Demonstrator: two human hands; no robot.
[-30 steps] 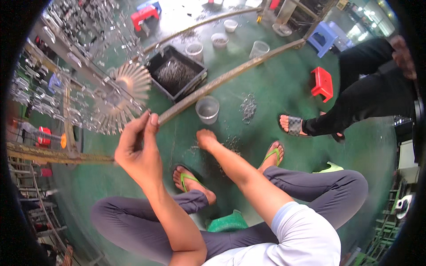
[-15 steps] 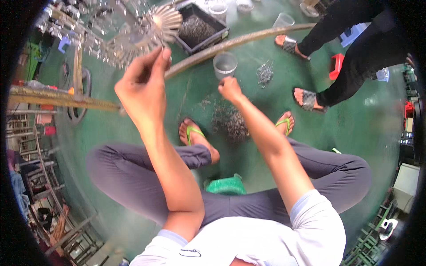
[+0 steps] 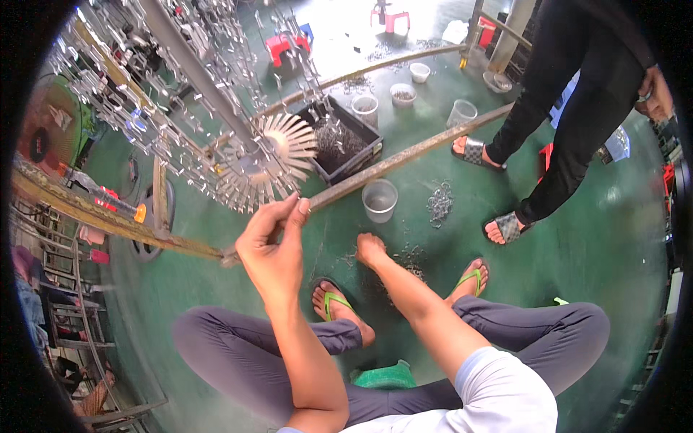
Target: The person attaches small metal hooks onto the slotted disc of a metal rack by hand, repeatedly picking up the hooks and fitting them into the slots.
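Note:
My left hand (image 3: 276, 242) is raised, thumb and forefinger pinched just below the rim of a round, slotted metal disc (image 3: 294, 148). Whatever sits in that pinch is too small to make out. From the disc's upright pole (image 3: 189, 63) and the frame around it hang many small shiny metal pieces (image 3: 170, 155). Low over the floor, my right hand (image 3: 371, 250) is closed, and its fingertips are hidden. Beside it lies a loose pile of small metal pieces (image 3: 411, 268), partly covered by my forearm. A clear plastic cup (image 3: 380, 202) stands just beyond this hand.
A wooden bar (image 3: 404, 162) crosses the floor behind the cup. Past it are a black crate (image 3: 372, 150) of small metal parts and white tubs (image 3: 364, 108). Another person's legs (image 3: 556, 162) stand at right, near a scattered heap of metal pieces (image 3: 439, 204).
The view has tipped upward, so everything sits lower in the picture and more of the hanging pieces shows. My right hand has drawn back from the cup toward the pile. My left hand still pinches.

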